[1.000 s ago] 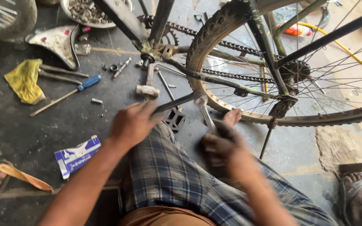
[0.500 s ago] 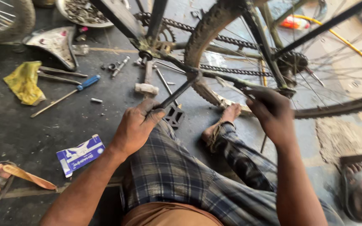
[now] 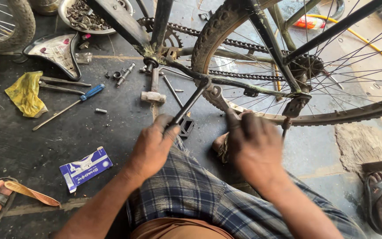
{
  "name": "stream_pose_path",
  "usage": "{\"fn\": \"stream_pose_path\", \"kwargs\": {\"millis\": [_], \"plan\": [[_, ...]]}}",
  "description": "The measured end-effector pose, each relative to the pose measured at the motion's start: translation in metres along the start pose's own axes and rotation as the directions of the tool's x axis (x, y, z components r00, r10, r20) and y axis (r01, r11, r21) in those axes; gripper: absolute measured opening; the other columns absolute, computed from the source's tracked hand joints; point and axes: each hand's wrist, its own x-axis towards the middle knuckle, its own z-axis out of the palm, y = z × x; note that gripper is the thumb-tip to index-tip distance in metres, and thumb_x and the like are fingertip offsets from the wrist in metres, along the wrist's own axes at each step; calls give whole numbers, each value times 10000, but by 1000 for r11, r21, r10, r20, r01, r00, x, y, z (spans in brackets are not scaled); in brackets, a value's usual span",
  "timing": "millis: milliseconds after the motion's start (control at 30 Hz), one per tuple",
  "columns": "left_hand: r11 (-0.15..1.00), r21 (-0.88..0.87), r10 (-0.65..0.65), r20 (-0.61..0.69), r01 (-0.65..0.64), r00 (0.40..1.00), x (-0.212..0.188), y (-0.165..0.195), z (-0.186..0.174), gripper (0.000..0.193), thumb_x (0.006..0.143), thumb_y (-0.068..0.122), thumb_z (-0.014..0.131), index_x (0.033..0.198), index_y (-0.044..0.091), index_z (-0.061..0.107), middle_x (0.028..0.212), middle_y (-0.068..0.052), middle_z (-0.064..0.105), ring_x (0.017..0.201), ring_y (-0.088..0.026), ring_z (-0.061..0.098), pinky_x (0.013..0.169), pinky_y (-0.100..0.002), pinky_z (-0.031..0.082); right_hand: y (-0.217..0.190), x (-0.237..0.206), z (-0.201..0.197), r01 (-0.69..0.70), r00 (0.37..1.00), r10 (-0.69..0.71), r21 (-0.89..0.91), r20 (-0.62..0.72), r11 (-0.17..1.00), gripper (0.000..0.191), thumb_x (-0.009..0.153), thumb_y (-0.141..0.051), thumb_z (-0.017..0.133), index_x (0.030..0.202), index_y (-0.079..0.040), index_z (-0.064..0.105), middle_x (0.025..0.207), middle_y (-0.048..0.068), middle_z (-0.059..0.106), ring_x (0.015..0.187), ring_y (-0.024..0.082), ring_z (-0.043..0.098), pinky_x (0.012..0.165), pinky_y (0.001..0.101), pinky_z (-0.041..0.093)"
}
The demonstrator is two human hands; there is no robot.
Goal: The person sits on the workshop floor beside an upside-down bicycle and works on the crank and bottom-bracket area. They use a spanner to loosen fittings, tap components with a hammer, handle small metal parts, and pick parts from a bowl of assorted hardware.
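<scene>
left hand (image 3: 153, 146) gripped a dark wrench (image 3: 190, 102) with curled fingers; right hand (image 3: 253, 146) clasped a silver spanner (image 3: 217, 96) at the bicycle chainstay (image 3: 235, 82).

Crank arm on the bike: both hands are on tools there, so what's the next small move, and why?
Probably steady the crank arm with the left hand while the right hand turns the spanner. The spanner's head sits beside the crank's upper end under the chain stay, and both hands already grip, so a short turn seems due.
</scene>
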Motion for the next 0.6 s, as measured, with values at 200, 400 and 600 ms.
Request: {"fn": "stream_pose_path", "kwargs": {"millis": [200,400,600], "plan": [[973,-187,124,-81,-137,989,-12,-3,39,233,972,178,631,1140,23,591,830,-172,677,758,-346,684,686,-440,515,-47,-8,38,-79,997,78,116,16,990,600,844,-110,670,1431,-16,591,1274,234,559,1268,575,503,982,515,521],[990,-98,96,-52,-101,994,-12,-13,41,259,987,200,627,1176,26,593,859,-197,666,813,-364,666,691,-447,512,-31,-14,45,56,998,-48,216,-45,975,557,809,-95,634,1360,-15,615,1266,197,573,1145,432,567,877,486,513],[974,-198,-104,50,112,993,-14,-11,39,271,977,235,599,1164,38,610,750,-142,643,700,-259,661,657,-441,510,-32,-26,58,170,985,-160,181,-67,969,448,879,-93,646,1317,3,648,1266,150,594,997,298,574,806,421,493]]}}
